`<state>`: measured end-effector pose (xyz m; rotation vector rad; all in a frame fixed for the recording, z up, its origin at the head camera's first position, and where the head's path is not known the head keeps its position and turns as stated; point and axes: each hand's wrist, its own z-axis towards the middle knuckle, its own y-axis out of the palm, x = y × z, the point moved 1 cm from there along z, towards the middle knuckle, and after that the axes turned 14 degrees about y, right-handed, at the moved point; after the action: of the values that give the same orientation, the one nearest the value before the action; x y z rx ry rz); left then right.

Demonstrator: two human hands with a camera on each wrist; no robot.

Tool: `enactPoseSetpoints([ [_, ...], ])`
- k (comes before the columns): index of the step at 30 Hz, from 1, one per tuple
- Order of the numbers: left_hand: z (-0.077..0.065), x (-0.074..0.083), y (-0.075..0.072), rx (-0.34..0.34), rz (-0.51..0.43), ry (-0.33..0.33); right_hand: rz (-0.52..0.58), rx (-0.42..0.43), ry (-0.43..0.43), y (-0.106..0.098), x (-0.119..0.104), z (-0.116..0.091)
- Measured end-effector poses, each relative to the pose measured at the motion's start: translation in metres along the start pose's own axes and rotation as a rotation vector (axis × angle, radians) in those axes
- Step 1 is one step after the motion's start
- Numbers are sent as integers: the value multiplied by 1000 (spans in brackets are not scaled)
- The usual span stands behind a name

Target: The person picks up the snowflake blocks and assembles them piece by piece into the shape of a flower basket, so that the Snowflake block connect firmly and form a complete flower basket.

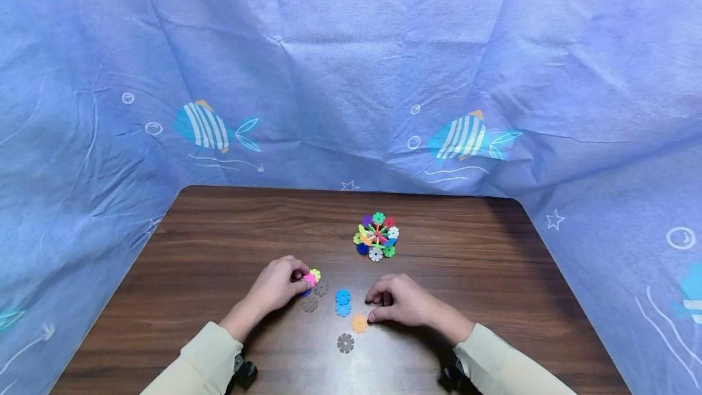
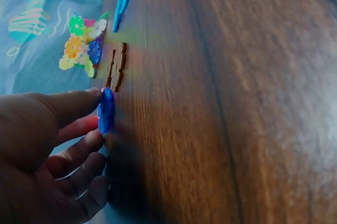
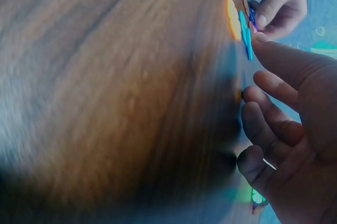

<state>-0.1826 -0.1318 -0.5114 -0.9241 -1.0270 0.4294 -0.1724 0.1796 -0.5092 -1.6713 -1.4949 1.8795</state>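
My left hand [image 1: 282, 282] pinches a pink notched snowflake disc [image 1: 309, 280] between thumb and fingers, low over the table. Beside it are a yellow disc [image 1: 315, 274] and a blue disc [image 2: 106, 111], the blue one right at the fingertips. Two grey-brown discs [image 1: 310, 303] lie by that hand. My right hand [image 1: 403, 302] holds nothing and rests on its side, fingers loosely bent. Its thumb tip is right at the edge of an orange disc [image 1: 359, 323]. Between the hands lie two overlapping light-blue discs [image 1: 342, 297].
Farther back on the brown wooden table [image 1: 247, 218] stands a round built piece [image 1: 377, 238] of many-coloured discs. Another grey-brown disc [image 1: 345, 343] lies nearer the front. A blue cloth [image 1: 340, 108] with fish prints hangs behind the table and along its sides.
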Motion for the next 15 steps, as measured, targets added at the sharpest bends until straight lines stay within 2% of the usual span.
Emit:
enactPoseSetpoints([
  [7,-1,0,2,24,6,-39,-64,42,14,8,-3,1],
  [15,0,1,1,41,6,-46,-88,84,-3,10,-4,2],
])
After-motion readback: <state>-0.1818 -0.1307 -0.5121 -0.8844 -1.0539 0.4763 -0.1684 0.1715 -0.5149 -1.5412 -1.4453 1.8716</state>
